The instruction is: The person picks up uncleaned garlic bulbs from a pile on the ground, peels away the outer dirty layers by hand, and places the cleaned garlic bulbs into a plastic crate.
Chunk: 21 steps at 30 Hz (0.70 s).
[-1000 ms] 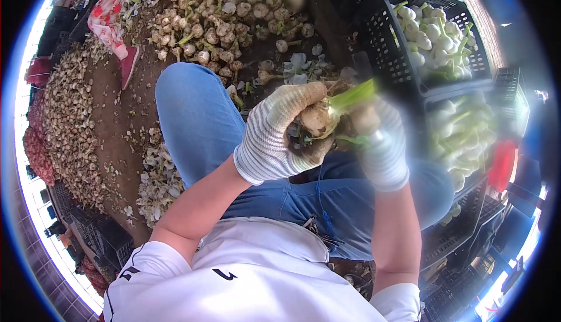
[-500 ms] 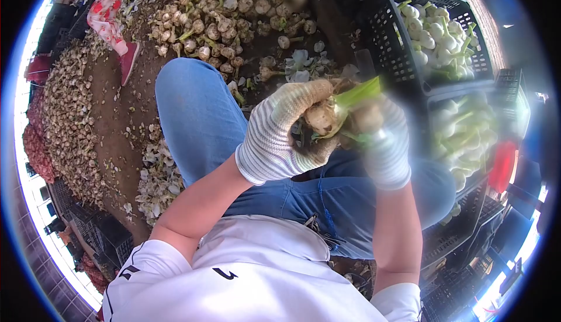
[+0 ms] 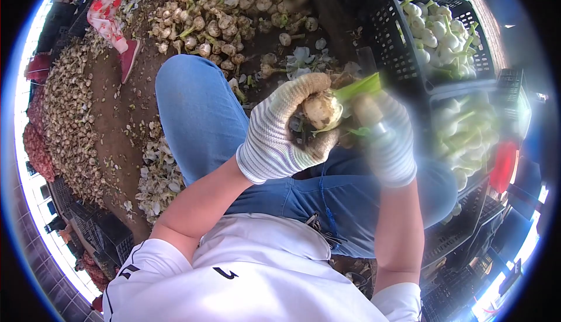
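My left hand (image 3: 280,129), in a striped glove with dirty fingertips, is closed around a garlic bulb (image 3: 322,111). The bulb's brownish-white side shows between thumb and fingers, with its green stalk (image 3: 357,87) pointing right. My right hand (image 3: 388,138), gloved too and hazy in the picture, is curled against the stalk side of the bulb. Its thumb presses near the base of the stalk, and a small green strip shows below the thumb. The haze partly hides what those fingers grip.
Unpeeled garlic (image 3: 219,21) lies heaped on the ground ahead, with loose skins (image 3: 301,59) nearer me. A black crate (image 3: 403,59) of white bulbs (image 3: 447,38) stands at the right, another below it. A larger garlic pile (image 3: 70,129) and another person's leg (image 3: 108,15) are at the left.
The garlic bulb has turned in my left hand, so more of its pale face shows. My right hand has shifted slightly right and down.
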Each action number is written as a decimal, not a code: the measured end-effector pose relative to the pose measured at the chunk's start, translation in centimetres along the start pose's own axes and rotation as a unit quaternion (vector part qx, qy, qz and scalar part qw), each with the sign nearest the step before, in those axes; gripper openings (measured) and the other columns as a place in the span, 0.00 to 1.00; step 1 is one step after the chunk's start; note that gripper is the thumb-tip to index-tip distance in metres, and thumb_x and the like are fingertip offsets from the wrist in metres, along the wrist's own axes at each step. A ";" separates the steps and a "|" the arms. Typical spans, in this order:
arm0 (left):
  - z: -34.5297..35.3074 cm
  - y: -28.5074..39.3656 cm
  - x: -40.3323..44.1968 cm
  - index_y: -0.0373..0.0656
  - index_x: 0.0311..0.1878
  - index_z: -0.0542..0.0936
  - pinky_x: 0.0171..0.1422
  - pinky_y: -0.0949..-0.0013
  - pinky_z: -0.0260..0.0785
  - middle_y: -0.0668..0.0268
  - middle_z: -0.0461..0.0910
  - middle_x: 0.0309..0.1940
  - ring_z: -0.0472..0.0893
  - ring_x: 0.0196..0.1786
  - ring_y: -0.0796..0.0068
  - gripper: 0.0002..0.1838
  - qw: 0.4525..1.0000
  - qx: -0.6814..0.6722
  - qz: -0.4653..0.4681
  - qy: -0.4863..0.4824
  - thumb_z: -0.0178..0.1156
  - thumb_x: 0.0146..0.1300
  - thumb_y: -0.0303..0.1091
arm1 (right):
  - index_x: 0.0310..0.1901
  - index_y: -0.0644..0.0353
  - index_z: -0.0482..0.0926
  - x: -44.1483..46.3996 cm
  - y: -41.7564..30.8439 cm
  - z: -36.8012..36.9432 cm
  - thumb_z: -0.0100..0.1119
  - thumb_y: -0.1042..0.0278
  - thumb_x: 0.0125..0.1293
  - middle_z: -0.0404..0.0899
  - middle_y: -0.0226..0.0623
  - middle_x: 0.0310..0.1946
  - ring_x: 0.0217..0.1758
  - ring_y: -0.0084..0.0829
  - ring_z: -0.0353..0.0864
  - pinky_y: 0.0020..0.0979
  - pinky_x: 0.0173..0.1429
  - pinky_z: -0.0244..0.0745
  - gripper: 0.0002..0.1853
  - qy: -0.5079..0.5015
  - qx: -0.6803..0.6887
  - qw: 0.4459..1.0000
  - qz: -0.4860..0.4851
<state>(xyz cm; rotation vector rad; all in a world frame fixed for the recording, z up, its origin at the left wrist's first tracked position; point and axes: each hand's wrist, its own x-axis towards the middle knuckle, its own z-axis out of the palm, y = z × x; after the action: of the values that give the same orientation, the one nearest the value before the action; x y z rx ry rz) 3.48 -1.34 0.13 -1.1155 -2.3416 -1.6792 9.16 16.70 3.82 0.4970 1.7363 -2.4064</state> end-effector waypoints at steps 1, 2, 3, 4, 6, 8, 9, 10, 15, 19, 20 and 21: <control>0.1 -0.1 -0.1 0.36 0.63 0.69 0.60 0.64 0.73 0.55 0.77 0.55 0.80 0.54 0.65 0.37 1.000 0.004 0.004 0.003 0.74 0.51 0.36 | 0.52 0.62 0.80 0.1 0.1 -0.2 0.57 0.62 0.72 0.83 0.26 0.35 0.33 0.13 0.78 0.19 0.37 0.75 0.14 -0.009 0.004 1.000 0.003; 0.2 -0.2 -0.3 0.35 0.64 0.69 0.61 0.65 0.73 0.56 0.76 0.55 0.79 0.54 0.66 0.37 0.999 -0.027 -0.018 0.005 0.74 0.52 0.35 | 0.52 0.62 0.80 0.1 0.2 -0.4 0.57 0.62 0.72 0.83 0.26 0.35 0.33 0.13 0.78 0.19 0.38 0.75 0.14 -0.017 0.008 1.000 0.005; 0.3 -0.2 -0.4 0.35 0.64 0.69 0.61 0.65 0.72 0.56 0.75 0.56 0.79 0.54 0.66 0.37 0.998 -0.058 -0.039 0.005 0.73 0.52 0.35 | 0.51 0.63 0.80 0.1 0.0 -0.3 0.56 0.63 0.73 0.83 0.26 0.36 0.33 0.14 0.78 0.20 0.38 0.75 0.14 -0.018 -0.017 1.000 0.000; 0.5 0.0 -0.5 0.35 0.64 0.68 0.62 0.65 0.72 0.57 0.75 0.57 0.78 0.55 0.67 0.37 0.994 -0.088 -0.060 0.006 0.73 0.53 0.35 | 0.51 0.63 0.80 0.0 -0.4 -0.3 0.55 0.64 0.73 0.83 0.26 0.36 0.33 0.14 0.78 0.21 0.38 0.75 0.13 -0.018 -0.043 0.999 -0.005; 0.6 1.1 0.1 0.37 0.62 0.71 0.58 0.69 0.73 0.62 0.77 0.52 0.79 0.51 0.72 0.32 0.967 -0.212 -0.135 0.034 0.71 0.55 0.32 | 0.50 0.63 0.80 0.1 -0.4 -0.1 0.54 0.67 0.73 0.83 0.26 0.35 0.33 0.16 0.78 0.22 0.38 0.75 0.12 -0.008 -0.108 0.993 -0.054; 0.7 1.5 0.3 0.37 0.62 0.71 0.57 0.71 0.73 0.64 0.78 0.50 0.79 0.49 0.75 0.29 0.917 -0.338 -0.207 0.051 0.70 0.58 0.32 | 0.49 0.64 0.80 0.5 0.1 0.2 0.53 0.70 0.72 0.83 0.28 0.33 0.31 0.19 0.78 0.24 0.37 0.75 0.10 0.009 -0.182 0.973 -0.141; 0.7 1.4 0.4 0.37 0.63 0.71 0.57 0.71 0.73 0.64 0.77 0.50 0.79 0.49 0.76 0.29 0.881 -0.403 -0.241 0.053 0.70 0.59 0.33 | 0.48 0.64 0.80 0.6 0.2 0.1 0.53 0.71 0.71 0.83 0.30 0.32 0.30 0.20 0.78 0.24 0.37 0.75 0.10 0.016 -0.228 0.958 -0.176; 0.8 1.4 0.4 0.36 0.63 0.70 0.57 0.72 0.73 0.64 0.77 0.50 0.79 0.49 0.76 0.30 0.839 -0.466 -0.275 0.054 0.69 0.61 0.34 | 0.47 0.65 0.80 0.7 0.2 0.0 0.54 0.72 0.70 0.83 0.32 0.30 0.30 0.21 0.78 0.25 0.36 0.74 0.09 0.023 -0.272 0.939 -0.209; 0.8 0.4 0.2 0.36 0.64 0.69 0.59 0.71 0.72 0.63 0.77 0.51 0.78 0.51 0.76 0.32 0.823 -0.488 -0.289 0.014 0.69 0.61 0.38 | 0.46 0.64 0.81 0.7 0.7 -0.3 0.57 0.74 0.67 0.83 0.35 0.31 0.32 0.21 0.79 0.25 0.38 0.75 0.09 0.045 -0.325 0.916 -0.232; 0.4 0.4 0.6 0.36 0.65 0.68 0.58 0.71 0.74 0.62 0.76 0.52 0.79 0.50 0.76 0.30 0.916 -0.359 -0.178 0.013 0.67 0.62 0.34 | 0.49 0.63 0.82 0.1 -0.5 -0.3 0.63 0.69 0.67 0.83 0.29 0.43 0.44 0.17 0.77 0.23 0.51 0.73 0.11 -0.045 0.000 0.997 -0.058; 0.1 0.3 0.6 0.36 0.65 0.68 0.58 0.71 0.74 0.63 0.76 0.51 0.79 0.49 0.76 0.30 0.910 -0.367 -0.190 0.008 0.67 0.62 0.33 | 0.49 0.63 0.82 0.3 -0.4 -0.2 0.62 0.70 0.68 0.83 0.29 0.43 0.44 0.17 0.77 0.23 0.51 0.73 0.11 -0.040 -0.033 0.996 -0.074; 0.0 0.4 0.7 0.37 0.65 0.68 0.57 0.71 0.74 0.63 0.76 0.51 0.79 0.49 0.76 0.30 0.904 -0.376 -0.202 0.002 0.67 0.62 0.32 | 0.49 0.63 0.81 0.6 0.1 -0.2 0.62 0.70 0.68 0.83 0.29 0.43 0.44 0.17 0.77 0.23 0.52 0.72 0.11 -0.033 -0.066 0.993 -0.089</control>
<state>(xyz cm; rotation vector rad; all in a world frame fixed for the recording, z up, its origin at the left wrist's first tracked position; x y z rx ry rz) 3.20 -0.95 0.72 -0.6702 -2.0348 -2.8764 8.65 16.89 3.52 0.2526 1.9702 -2.3680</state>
